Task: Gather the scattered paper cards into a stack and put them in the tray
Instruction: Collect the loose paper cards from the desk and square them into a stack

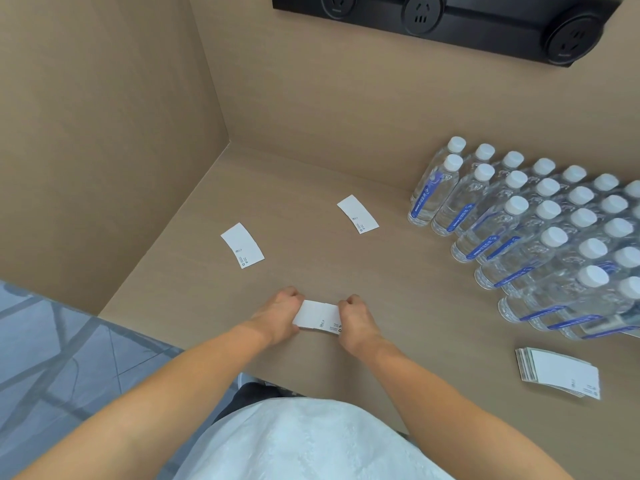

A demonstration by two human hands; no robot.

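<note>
Both hands hold a small stack of white paper cards [318,315] just above the wooden tabletop [398,289], near its front edge. My left hand [282,311] grips the stack's left end and my right hand [355,315] grips its right end. Two single white cards lie flat further back: one card [242,245] to the left and another card [357,214] near the middle. A thicker fanned stack of cards [561,373] rests at the right front. No tray is in view.
Several clear water bottles [540,233] with white caps and blue labels crowd the right side. Beige walls close the left and back. A black socket strip [450,22] is mounted on the back wall. The table's front edge [173,344] drops to a grey floor.
</note>
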